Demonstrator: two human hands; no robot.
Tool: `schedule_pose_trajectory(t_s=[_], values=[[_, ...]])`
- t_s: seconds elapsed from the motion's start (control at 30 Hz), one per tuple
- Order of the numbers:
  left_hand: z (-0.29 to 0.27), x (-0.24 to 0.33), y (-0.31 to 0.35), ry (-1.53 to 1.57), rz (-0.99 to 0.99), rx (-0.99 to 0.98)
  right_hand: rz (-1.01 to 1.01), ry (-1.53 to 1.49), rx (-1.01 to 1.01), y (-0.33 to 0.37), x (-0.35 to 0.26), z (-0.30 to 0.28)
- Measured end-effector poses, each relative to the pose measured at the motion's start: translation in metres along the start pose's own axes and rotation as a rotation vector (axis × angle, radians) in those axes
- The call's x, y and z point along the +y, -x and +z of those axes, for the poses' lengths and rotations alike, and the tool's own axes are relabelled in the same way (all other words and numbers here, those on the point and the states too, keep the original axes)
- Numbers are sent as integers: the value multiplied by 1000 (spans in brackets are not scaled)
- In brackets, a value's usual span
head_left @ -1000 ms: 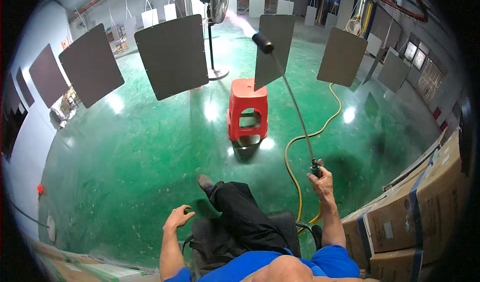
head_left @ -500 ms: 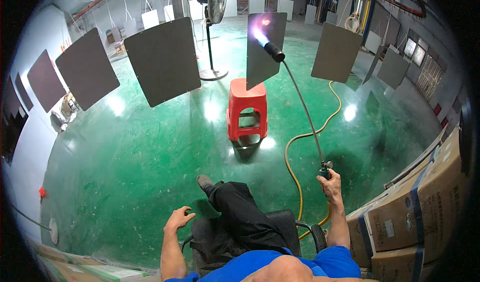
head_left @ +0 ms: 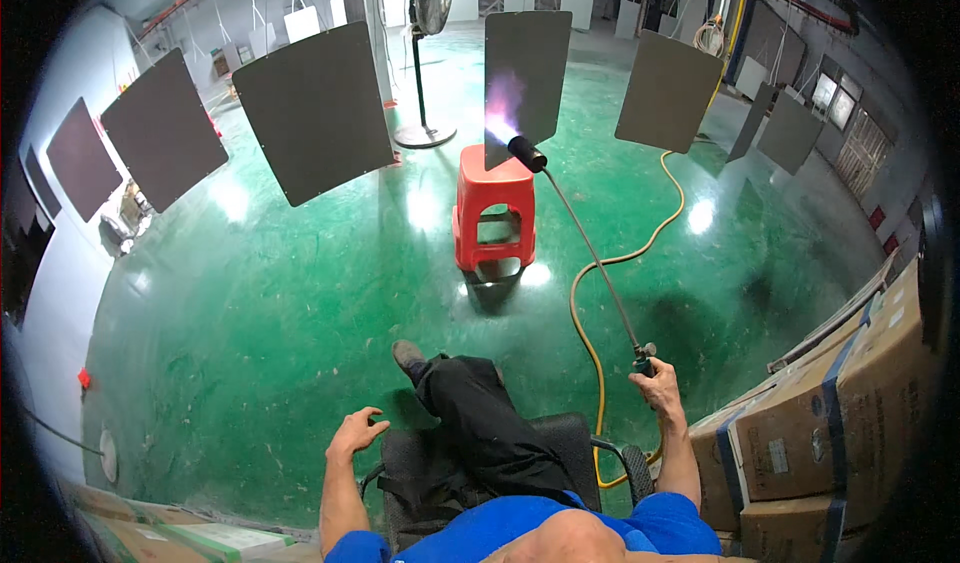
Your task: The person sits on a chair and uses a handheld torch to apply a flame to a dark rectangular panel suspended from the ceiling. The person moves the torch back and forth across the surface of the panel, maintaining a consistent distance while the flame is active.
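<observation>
My right hand (head_left: 660,387) is closed around the handle of a long gas torch (head_left: 590,243), whose thin metal tube runs up and away to a black nozzle. From the nozzle a blue and purple flame (head_left: 502,118) plays at the lower left part of a hanging dark grey panel (head_left: 532,63). A yellow hose (head_left: 590,348) trails across the floor and passes by my chair near the torch handle. My left hand (head_left: 357,431) hangs beside the chair with its fingers apart, holding nothing.
A red plastic stool (head_left: 495,203) stands just below the heated panel. Several other panels hang in a row, including a large one (head_left: 315,113) at left and one (head_left: 668,91) at right. A pedestal fan (head_left: 424,135) stands behind. Cardboard boxes (head_left: 795,443) are stacked at my right.
The torch nozzle and flame have moved down and left, from the panel's upper part to its lower left edge. My left hand stays about where it was.
</observation>
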State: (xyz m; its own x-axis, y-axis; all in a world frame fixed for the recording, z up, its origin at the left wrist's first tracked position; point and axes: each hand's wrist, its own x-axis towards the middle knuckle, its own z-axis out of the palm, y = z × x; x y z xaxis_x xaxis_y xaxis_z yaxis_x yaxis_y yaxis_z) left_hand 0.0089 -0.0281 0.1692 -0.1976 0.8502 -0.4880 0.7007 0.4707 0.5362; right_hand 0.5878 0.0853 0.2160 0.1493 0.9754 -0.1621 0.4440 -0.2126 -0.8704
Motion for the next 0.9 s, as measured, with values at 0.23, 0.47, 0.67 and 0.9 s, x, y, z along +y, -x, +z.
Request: schedule_pose_trajectory(t_s=[0.23, 0.47, 0.67, 0.9], values=[[0, -1, 0, 35, 8, -8, 6, -23, -82, 2, 17, 2], [-2, 0, 1, 27, 18, -15, 65, -62, -78, -9, 23, 4], [-2, 5, 3, 2, -29, -9, 118, -127, -13, -28, 21, 9], [0, 1, 4, 6, 14, 31, 70, -172, -6, -60, 19, 11]])
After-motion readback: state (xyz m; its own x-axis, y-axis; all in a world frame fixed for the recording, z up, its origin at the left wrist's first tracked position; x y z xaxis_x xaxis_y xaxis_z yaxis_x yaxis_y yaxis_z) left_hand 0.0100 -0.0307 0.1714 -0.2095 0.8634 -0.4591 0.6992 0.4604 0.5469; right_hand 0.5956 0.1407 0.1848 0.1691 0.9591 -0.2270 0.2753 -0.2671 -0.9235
